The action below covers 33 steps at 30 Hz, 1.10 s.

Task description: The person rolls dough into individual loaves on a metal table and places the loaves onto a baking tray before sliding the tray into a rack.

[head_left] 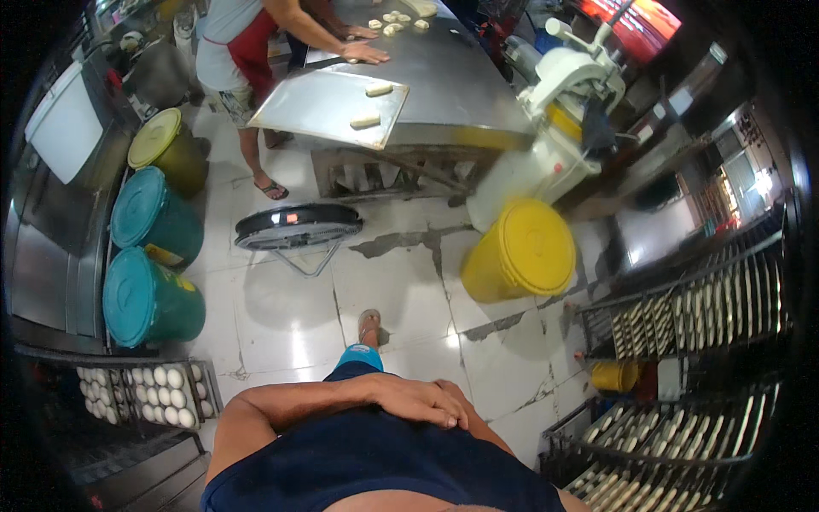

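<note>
My left hand (418, 401) rests across the front of my body, laid over my right wrist. Its fingers are closed together and bend over the wrist. Most of my right hand (447, 389) is hidden beneath the left one, so its fingers cannot be made out. No tool or piece of dough shows in either hand. Both arms are folded against my dark blue top (367, 461).
A co-worker's hands (365, 53) are at a steel table (461, 94) with dough pieces (392, 26). A baking tray (328, 107) juts from its edge. On the floor stand a fan (299, 226), a yellow bin (533, 247) and teal bins (136, 294). Dough-filled racks (682, 316) line the right.
</note>
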Tool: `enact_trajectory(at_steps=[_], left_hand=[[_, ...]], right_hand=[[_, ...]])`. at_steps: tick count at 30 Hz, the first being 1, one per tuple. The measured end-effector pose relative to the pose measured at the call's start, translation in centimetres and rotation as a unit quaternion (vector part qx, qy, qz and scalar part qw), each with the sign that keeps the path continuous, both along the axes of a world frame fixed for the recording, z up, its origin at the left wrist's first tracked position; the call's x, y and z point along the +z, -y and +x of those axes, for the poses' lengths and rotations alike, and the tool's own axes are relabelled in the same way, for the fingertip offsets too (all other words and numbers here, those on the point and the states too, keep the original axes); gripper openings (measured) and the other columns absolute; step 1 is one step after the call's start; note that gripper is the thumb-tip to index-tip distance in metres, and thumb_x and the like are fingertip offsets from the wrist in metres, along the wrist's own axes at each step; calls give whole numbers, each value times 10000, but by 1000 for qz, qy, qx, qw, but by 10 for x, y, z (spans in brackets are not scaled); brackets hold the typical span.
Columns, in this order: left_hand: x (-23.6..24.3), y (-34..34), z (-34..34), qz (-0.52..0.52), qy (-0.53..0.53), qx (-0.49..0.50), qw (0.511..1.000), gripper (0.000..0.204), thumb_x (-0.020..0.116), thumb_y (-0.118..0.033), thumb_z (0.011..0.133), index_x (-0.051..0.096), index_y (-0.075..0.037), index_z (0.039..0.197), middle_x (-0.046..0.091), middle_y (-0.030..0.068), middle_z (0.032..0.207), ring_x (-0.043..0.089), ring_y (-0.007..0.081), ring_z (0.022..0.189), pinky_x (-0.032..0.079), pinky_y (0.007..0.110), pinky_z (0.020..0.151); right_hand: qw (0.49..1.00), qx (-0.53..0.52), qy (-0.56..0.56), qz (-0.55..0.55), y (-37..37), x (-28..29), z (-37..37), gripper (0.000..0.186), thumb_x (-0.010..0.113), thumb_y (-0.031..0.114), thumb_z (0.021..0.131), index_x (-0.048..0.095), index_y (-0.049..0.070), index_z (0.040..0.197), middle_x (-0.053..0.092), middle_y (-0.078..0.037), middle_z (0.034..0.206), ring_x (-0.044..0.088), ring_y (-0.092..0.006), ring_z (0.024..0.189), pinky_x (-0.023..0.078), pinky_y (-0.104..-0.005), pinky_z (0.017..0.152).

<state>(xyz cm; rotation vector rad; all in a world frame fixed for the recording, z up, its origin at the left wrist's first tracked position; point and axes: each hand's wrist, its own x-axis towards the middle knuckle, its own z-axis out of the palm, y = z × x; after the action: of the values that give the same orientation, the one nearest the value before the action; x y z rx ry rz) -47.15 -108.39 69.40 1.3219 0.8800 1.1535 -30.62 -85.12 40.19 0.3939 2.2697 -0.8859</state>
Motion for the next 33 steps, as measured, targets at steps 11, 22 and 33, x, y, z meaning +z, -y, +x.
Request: enact_trajectory(at_steps=[11, 22, 33], left_hand=[[24, -102, -224, -27, -172, 106, 979, 367, 677, -361, 964, 624, -43, 1140, 677, 177, 1089, 638, 374, 1025, 497, 467, 894], [11, -202, -457, -68, -347, 354, 866, 340, 688, -307, 952, 642, -45, 1163, 682, 205, 1089, 649, 402, 1048, 522, 503, 919], [-2, -205, -788, -183, -236, 686, 663, 521, 712, -333, 977, 568, -45, 1387, 665, 135, 1330, 691, 215, 1096, 566, 370, 919]], right_hand=[[943, -316, -77, 64, -173, 56, -184, 347, 709, 353, 911, 746, 45, 1065, 769, -173, 951, 743, -311, 928, 572, -411, 833], [917, -146, -371, -16, -275, 157, -607, 342, 663, 224, 988, 658, 19, 1262, 723, -179, 1053, 696, -271, 956, 547, -381, 878], [895, 14, -432, 107, -313, 177, -922, 549, 709, 260, 943, 545, -11, 1392, 595, -225, 1356, 535, -395, 1268, 398, -478, 1100]])
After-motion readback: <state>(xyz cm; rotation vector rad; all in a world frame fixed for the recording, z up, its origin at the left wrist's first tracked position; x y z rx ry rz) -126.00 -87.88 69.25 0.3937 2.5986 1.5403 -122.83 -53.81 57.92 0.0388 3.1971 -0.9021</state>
